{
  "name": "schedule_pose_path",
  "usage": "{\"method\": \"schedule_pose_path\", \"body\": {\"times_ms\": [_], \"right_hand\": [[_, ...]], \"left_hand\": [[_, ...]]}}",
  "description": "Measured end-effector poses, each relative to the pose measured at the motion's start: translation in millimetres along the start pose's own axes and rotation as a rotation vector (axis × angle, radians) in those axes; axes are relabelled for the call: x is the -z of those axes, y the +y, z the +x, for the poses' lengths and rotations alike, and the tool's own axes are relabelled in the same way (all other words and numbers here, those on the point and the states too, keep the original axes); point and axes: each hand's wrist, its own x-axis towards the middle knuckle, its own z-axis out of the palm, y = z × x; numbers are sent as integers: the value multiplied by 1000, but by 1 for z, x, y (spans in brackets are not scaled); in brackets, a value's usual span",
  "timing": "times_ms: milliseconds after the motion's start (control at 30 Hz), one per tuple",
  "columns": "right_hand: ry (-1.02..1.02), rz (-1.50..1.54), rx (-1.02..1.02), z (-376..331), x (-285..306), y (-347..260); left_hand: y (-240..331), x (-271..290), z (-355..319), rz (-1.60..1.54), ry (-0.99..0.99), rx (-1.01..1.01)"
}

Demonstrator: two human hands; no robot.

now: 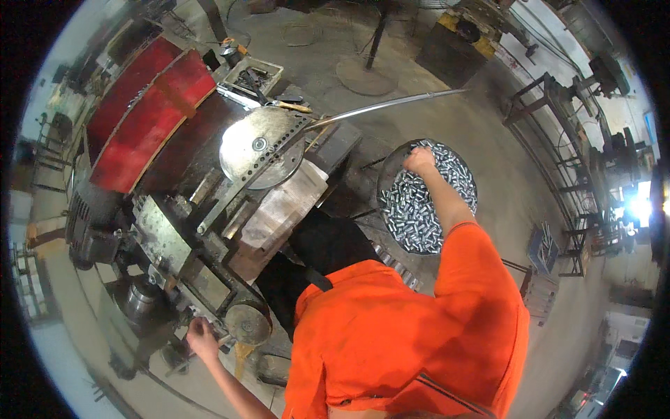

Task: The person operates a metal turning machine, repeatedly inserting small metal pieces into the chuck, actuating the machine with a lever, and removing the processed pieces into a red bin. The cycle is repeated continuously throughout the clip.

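My right hand reaches to the far left part of a round tray heaped with short shiny metal cylinders. Its fingers curl down at the pile's edge; what they hold, if anything, is hidden. Low on the left, my left hand is beside the front end of a metal machine, close to a round drum-like part. The fingers there are bent together, and I cannot make out what lies in them. On top of the machine sits a round steel disc crossed by a bar with a row of holes.
A long metal lever sticks out from the disc toward the right. Red metal trough stands at the far left, with a tool tray beyond the disc. Racks line the right side. A blue bin holds rods.
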Motion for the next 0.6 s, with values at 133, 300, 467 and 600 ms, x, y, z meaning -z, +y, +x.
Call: {"method": "schedule_pose_path", "body": {"times_ms": [133,300,467,600], "right_hand": [[-179,-306,226,9,-8,-8],[-70,-176,188,2,-21,-15],[-158,-227,199,-21,0,-31],[-199,-171,219,-16,9,-26]], "left_hand": [[-4,1,4,-23,-33,58],[-19,-1,6,49,-11,28],[-8,0,3,135,-6,62],[23,4,-2,132,2,50]]}}
